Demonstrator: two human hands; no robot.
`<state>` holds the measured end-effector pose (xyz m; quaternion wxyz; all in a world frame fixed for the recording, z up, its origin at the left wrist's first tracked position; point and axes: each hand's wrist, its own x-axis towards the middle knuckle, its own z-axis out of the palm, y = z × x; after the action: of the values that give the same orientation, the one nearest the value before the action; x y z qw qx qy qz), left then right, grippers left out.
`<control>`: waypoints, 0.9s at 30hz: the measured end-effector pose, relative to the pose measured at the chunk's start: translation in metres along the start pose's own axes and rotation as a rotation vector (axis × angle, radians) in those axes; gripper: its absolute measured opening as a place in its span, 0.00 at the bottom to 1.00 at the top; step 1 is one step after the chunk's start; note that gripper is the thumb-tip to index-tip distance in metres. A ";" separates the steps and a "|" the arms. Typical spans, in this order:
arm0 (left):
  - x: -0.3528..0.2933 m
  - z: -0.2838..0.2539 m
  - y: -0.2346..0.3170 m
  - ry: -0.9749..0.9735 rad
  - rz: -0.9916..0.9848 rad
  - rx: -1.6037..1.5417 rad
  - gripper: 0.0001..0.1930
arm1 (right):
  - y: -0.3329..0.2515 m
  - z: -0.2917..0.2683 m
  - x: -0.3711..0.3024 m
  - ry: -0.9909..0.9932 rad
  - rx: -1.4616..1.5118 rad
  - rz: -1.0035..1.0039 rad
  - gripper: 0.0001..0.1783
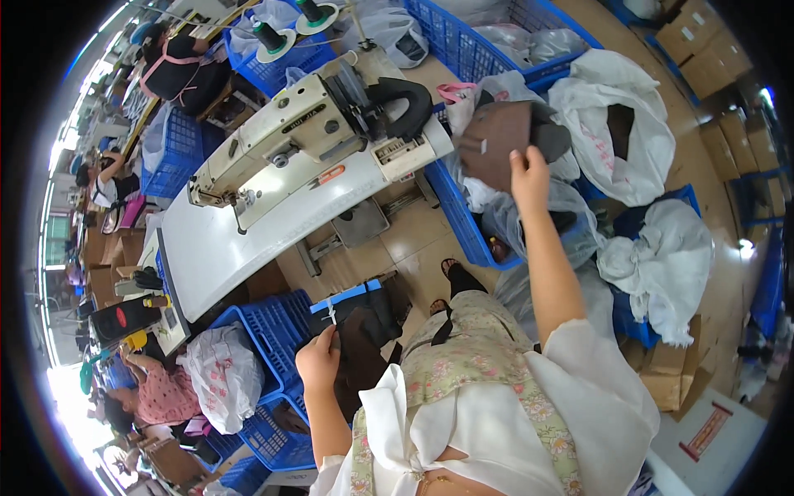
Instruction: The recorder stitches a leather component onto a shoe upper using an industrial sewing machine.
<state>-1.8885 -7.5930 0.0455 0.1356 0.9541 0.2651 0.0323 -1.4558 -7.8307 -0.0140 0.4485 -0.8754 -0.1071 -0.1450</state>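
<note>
My right hand [532,175] is stretched out to the right, thumb and fingers closed on the edge of a brown flat piece [495,142] of fabric or leather with a small pale label. A dark grey piece [550,139] hangs beside it, above a blue crate of bagged goods. Low on the left, my left hand [318,361] has its fingers pinched at a white tie [332,312]. That tie is on a bundle of dark pieces [364,326] with a bright blue strip [346,295] along its top. The fingertips' exact grip there is small and partly hidden.
A sewing machine [289,132] stands on a white table [223,252], with orange-handled snips [329,175] on it. Blue crates [277,331] and white sacks [616,107] crowd both sides. Cardboard boxes [703,41] line the right. Other people work at the far left.
</note>
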 end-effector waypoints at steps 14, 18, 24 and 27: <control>-0.029 0.006 -0.004 0.174 -0.566 -0.016 0.08 | 0.204 0.094 0.047 -0.303 -0.293 0.388 0.31; -0.047 0.001 -0.043 0.456 -0.702 -0.045 0.09 | 0.205 0.075 0.068 -0.407 -0.413 0.302 0.39; -0.059 -0.011 -0.096 0.892 -1.088 -0.320 0.11 | 0.086 0.053 0.054 -0.323 -0.428 -0.263 0.37; -0.047 0.004 -0.130 1.193 -1.099 -0.867 0.10 | 0.013 0.081 0.013 -0.804 0.065 -0.126 0.27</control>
<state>-1.9932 -7.5112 0.0058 0.3186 0.3850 0.6718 0.5467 -1.4266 -7.7715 -0.0641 0.3886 -0.8393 -0.3321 0.1851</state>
